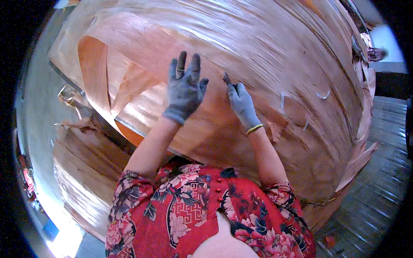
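Thin, reddish-brown sheets that look like wood veneer [275,47] lie in a broad layer before me. My left hand [186,88], in a grey glove with dark fingertips, is over a smoother piece of veneer [137,38]. Its fingers are spread and it holds nothing. To its right, my right hand [243,103], gloved in grey with a yellow cuff edge, is mostly closed. A narrow dark tip sticks out past its fingers toward the upper left; whether this is a fingertip or a small tool I cannot make out. Left of my hands, a veneer strip [92,64] curls up into a loop.
More brown sheets with torn edges [86,150] lie lower at the left. Ragged sheet edges [365,116] stick out along the right side, beside a grey ribbed floor [370,202]. Small pale strips [323,95] dot the layer at the right.
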